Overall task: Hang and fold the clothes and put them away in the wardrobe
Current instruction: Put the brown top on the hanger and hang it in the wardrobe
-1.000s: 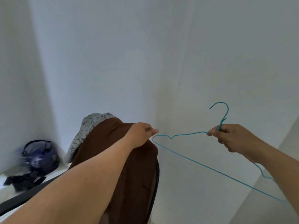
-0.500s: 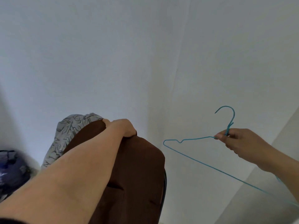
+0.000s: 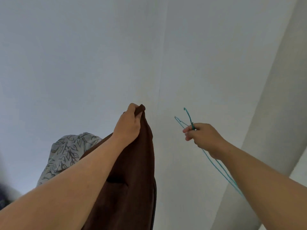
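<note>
My left hand (image 3: 128, 125) grips the top edge of a brown garment (image 3: 132, 180) and holds it up in front of the white wall. The cloth hangs down from my fingers past the bottom of the view. My right hand (image 3: 201, 137) pinches a thin teal wire hanger (image 3: 187, 120) at the neck below its hook. The hanger is turned nearly edge-on, its frame running down along my right forearm. The two hands are apart, the hanger a short way right of the garment.
A grey leaf-patterned cloth (image 3: 66, 153) lies behind and left of the brown garment. A white wall corner (image 3: 159, 80) fills the view ahead. A pale vertical panel (image 3: 269, 113) stands at the right. A dark blurred object (image 3: 2, 195) sits at the far left edge.
My left hand has lifted the brown garment upward and to the right. My right hand has turned the hanger from broadside to nearly edge-on. The view has tilted up.
</note>
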